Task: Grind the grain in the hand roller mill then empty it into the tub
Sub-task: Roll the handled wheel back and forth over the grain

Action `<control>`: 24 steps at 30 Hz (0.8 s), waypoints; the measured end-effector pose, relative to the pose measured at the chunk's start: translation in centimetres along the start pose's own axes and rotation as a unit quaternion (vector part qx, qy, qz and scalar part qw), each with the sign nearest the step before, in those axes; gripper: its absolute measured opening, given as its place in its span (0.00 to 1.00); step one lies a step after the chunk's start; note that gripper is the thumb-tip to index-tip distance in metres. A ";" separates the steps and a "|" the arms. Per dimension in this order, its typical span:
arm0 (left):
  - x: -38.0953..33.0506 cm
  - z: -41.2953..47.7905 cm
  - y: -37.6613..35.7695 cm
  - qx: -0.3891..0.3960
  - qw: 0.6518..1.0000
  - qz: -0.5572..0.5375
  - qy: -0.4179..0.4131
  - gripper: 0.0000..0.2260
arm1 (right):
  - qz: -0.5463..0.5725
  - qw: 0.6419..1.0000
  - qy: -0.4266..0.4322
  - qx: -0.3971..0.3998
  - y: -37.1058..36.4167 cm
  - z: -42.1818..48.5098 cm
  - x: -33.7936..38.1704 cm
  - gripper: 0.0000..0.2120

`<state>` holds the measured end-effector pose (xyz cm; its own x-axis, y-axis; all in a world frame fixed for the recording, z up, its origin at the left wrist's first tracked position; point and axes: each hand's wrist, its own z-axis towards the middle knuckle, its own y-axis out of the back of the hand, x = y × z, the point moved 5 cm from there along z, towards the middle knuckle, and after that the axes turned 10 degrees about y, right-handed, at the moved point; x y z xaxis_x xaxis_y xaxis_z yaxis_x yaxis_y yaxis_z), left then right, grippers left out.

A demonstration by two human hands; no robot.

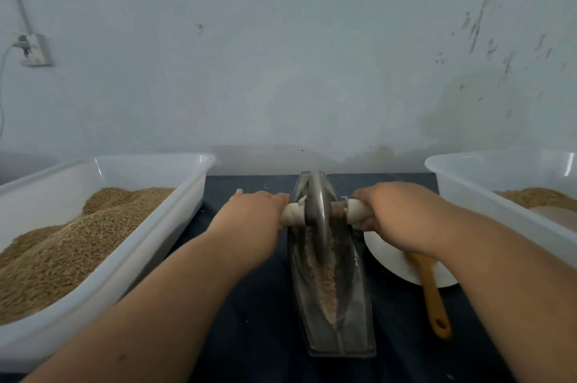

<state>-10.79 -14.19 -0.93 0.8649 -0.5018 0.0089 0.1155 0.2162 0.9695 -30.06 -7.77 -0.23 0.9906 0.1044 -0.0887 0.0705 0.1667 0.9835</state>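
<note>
So the left tub (pixel 187 183), just left of the mill trough (pixel 352 320), is heaped with whole grain (pixel 62 251). The trough itself sits mid-table on a dark cloth (pixel 249 304).

The left hand (pixel 256 211) is curled round the left end of the white handle (pixel 293 214), knuckles up. The metal wheel (pixel 318 211) stands upright on its edge in the trough's groove, over the far half, nearer the wall. The right hand (pixel 396 214) is wrapped round the handle's other end the same way.

Progress, as I read it: we're mid-grind. The strip of grain in the groove (pixel 323 276) looks partly crushed and pale on the near side of the wheel, so some passes look done. Nothing's been tipped out; the emptying is all left to do.

Orientation: the trough is boat-shaped, with its long axis running straight away from the person toward the wall. The handle lies crosswise to that, left to right, so the wheel rolls along the trough's length.

Just right of the trough there's a white plate (pixel 393 264) with a wooden spoon (pixel 432 295) on it, handle pointing back toward the person. Further right is the right tub (pixel 462 183) with a lower layer of grain (pixel 530 197). Can't tell which tub is the target; my guess is the right one.
</note>
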 end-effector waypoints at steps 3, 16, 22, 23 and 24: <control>0.0 0.4 -0.4 -0.020 1.000 0.013 0.011 0.17 | 0.003 1.000 -0.002 0.001 -0.4 0.1 -0.4 0.10; -0.3 -5.0 4.5 0.117 0.987 0.051 -0.094 0.06 | -0.007 0.976 0.076 0.202 4.8 -4.8 3.5 0.11; -0.3 -3.7 3.4 0.122 0.989 0.031 -0.077 0.03 | -0.022 0.978 0.061 0.199 3.4 -3.5 2.9 0.09; -0.3 -3.1 2.8 0.105 0.992 0.025 -0.066 0.04 | -0.028 0.981 0.053 0.182 2.7 -2.9 2.5 0.09; -0.3 -2.3 2.1 0.083 0.995 0.021 -0.052 0.06 | -0.034 0.986 0.046 0.155 1.9 -2.3 2.1 0.09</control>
<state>-9.71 -11.62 0.50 0.8105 -0.5818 0.0679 -0.0103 0.1016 0.9948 -28.08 -5.01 1.13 0.9687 0.1933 -0.1555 0.1825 -0.1302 0.9746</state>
